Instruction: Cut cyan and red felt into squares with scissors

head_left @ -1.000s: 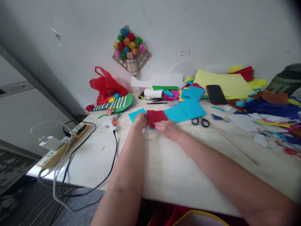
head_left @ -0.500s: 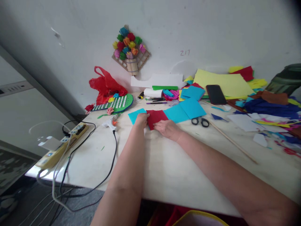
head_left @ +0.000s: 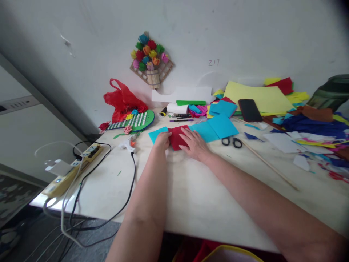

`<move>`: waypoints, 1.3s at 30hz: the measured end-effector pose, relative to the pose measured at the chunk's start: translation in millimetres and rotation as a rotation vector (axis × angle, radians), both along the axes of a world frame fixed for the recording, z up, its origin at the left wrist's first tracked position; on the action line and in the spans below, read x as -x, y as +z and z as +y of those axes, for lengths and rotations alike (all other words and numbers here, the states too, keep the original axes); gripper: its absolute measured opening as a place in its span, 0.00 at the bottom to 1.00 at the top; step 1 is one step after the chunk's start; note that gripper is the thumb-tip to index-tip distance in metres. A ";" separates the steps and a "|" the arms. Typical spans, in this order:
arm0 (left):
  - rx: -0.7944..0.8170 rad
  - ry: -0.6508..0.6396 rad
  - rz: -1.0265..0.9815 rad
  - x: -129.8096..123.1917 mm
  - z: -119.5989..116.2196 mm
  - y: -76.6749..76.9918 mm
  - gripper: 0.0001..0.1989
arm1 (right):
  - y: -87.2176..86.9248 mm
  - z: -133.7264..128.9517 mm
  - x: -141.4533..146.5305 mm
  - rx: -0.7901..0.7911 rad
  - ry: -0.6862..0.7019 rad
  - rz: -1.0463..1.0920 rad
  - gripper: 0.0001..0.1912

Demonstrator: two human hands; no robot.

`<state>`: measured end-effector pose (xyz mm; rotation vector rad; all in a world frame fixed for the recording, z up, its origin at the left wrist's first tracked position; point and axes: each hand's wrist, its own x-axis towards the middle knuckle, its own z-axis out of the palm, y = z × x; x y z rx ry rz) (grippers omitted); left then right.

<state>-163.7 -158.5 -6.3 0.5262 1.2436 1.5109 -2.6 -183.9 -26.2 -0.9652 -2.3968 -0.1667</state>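
A red paper piece lies on the table over a strip of light blue paper, which shows on both sides of it. At the red piece's left edge is my left hand, its fingers closed on that edge. My right hand rests on the right part of the red piece with its fingers spread flat. Black-handled scissors lie just right of the blue strip, their blades hidden under the paper.
A glue gun with its cord and a power strip are on the left. Behind are a red bag, pens and a phone. On the right lie a wooden stick and paper scraps.
My right hand has moved slightly up over the red paper, and its fingers have spread. My left hand has stayed at the left edge.
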 end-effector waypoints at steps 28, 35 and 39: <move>0.143 -0.052 0.252 4.2 -4.5 2.1 0.08 | -1.9 1.2 4.9 0.272 0.059 -0.268 0.32; 0.115 -0.050 0.178 8.3 -3.8 2.0 0.05 | 5.0 -2.2 3.6 0.385 0.109 -0.341 0.33; 0.117 -0.058 0.161 7.9 -5.0 5.0 0.03 | 5.3 -1.5 4.6 0.400 0.102 -0.358 0.33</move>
